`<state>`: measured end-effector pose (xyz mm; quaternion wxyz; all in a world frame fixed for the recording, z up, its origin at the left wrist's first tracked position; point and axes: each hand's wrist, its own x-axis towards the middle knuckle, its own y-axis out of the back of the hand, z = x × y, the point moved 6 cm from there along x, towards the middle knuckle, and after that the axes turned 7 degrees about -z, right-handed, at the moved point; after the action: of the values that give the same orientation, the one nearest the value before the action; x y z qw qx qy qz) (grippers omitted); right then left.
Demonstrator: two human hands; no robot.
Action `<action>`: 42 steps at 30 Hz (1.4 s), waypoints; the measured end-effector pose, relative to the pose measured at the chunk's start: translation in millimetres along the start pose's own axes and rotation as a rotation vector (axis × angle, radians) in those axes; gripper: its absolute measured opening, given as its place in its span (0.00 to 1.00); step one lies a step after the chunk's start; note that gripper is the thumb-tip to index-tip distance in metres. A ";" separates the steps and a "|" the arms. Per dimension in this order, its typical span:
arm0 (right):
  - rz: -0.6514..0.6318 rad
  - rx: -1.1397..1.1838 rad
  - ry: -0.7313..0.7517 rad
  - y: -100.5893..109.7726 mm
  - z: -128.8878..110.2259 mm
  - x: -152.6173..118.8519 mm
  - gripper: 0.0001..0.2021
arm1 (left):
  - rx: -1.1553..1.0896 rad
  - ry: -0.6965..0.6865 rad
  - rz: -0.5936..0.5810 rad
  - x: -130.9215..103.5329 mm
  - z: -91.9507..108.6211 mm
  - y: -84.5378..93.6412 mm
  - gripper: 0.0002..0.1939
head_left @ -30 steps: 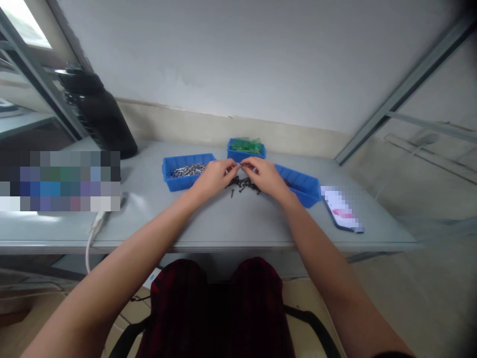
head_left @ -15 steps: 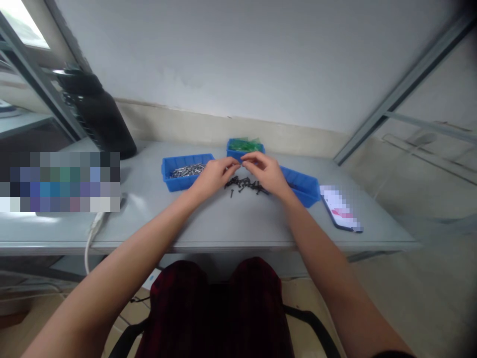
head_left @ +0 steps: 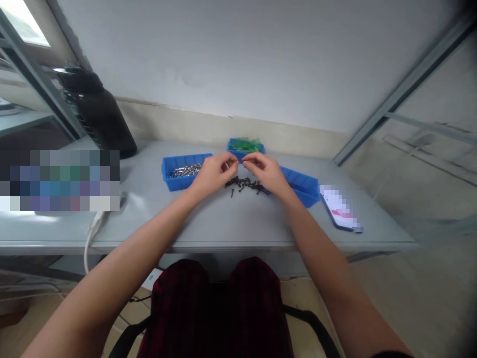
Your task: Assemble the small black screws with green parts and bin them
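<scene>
My left hand (head_left: 218,171) and my right hand (head_left: 264,170) face each other above a small pile of dark screws (head_left: 246,184) on the desk. The fingertips of each hand are pinched together, close to the other hand's. Whatever they hold is too small to make out. Beside my left hand, a blue bin (head_left: 172,185) contains many silvery nails or screws (head_left: 186,170). Behind my fingers stands a smaller blue bin (head_left: 230,148) with green plastic pieces (head_left: 246,145). A third blue bin (head_left: 303,184) is partly hidden by my right hand.
A phone (head_left: 341,211) lies on the grey desk (head_left: 231,226) at the right. A large dark bottle (head_left: 99,112) stands at the back left, near a pixelated area. A white cable (head_left: 91,238) hangs over the front edge. The wall (head_left: 238,64) rises behind the bins.
My left fingertips have shifted slightly left, widening the small gap to my right fingertips. The bins and the pile of screws look the same.
</scene>
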<state>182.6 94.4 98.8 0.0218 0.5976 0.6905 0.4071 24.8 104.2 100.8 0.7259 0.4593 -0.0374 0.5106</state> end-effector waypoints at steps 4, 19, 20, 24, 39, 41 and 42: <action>-0.160 -0.077 0.019 -11.7 -0.5 -1.3 0.10 | 0.076 -0.014 -0.048 -1.0 1.1 -2.4 0.11; -0.123 0.163 -0.041 -4.3 2.9 0.9 0.11 | -0.011 -0.047 -0.025 -0.3 0.9 1.6 0.09; -0.110 0.206 -0.045 -2.3 3.2 1.3 0.11 | -0.017 -0.062 -0.046 -0.4 1.9 0.3 0.09; -0.119 0.284 -0.031 -1.2 0.3 0.7 0.10 | -0.001 -0.130 -0.235 -2.4 6.6 -12.5 0.09; 0.004 0.260 -0.021 1.7 2.0 2.7 0.12 | 0.026 -0.067 -0.206 -0.2 -1.0 -11.9 0.11; 0.004 0.259 -0.026 1.2 2.5 2.5 0.12 | 0.022 -0.068 -0.225 -0.8 0.0 -13.3 0.11; 0.004 0.257 -0.028 1.0 2.7 2.4 0.12 | 0.021 -0.068 -0.228 -0.9 0.4 -13.7 0.11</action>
<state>184.1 97.8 98.7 -0.0462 0.6023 0.7355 0.3070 35.1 102.5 91.9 0.7727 0.4852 -0.0040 0.4094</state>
